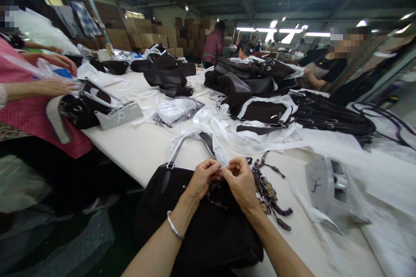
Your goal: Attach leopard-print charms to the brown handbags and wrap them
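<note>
A black handbag (208,233) lies at the near table edge beneath both of my forearms. Its handle (177,151) rises behind my hands, partly wrapped in white paper. My left hand (205,176) and my right hand (239,179) meet above the bag, fingertips pinched close together. What they pinch is too small to name. A dark beaded strand (217,202) hangs below my left fingers against the bag. More dark charm strands (268,190) with patterned pieces lie just right of my right hand.
A grey tape dispenser (328,190) stands at the right, another (120,114) at the left. White paper strips (224,132) and a plastic-wrapped packet (178,110) lie ahead. Black bags (247,78) and straps (328,114) are piled beyond. A co-worker's hand (53,88) is at the left.
</note>
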Demonstrator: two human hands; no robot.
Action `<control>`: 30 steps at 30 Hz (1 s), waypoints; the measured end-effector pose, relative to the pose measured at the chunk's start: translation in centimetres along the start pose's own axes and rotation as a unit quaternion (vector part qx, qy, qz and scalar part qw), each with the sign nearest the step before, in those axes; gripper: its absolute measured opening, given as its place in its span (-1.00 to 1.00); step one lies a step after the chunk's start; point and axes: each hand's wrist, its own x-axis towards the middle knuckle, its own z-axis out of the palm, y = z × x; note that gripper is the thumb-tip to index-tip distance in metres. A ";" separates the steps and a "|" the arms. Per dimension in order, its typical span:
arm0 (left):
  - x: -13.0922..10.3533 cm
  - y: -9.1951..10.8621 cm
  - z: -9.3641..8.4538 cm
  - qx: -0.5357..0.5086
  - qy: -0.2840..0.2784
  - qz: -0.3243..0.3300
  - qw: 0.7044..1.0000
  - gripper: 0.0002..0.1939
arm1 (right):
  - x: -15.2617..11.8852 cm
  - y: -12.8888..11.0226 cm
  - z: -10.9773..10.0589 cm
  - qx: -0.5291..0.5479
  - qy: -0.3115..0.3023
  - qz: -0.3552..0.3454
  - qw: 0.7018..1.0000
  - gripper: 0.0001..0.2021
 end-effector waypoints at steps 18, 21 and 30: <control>-0.1 -0.1 0.3 0.025 0.018 0.015 0.999 -0.67 | 0.0 0.3 0.0 -0.001 0.010 0.002 1.000 -0.76; 0.0 -0.1 0.1 0.010 0.012 -0.004 1.000 -0.66 | 0.0 0.3 -0.1 0.000 0.007 -0.003 1.000 -0.78; 0.1 -0.1 0.1 0.014 -0.001 -0.003 1.000 -0.67 | 0.2 0.4 0.0 -0.023 0.011 -0.010 1.000 -0.80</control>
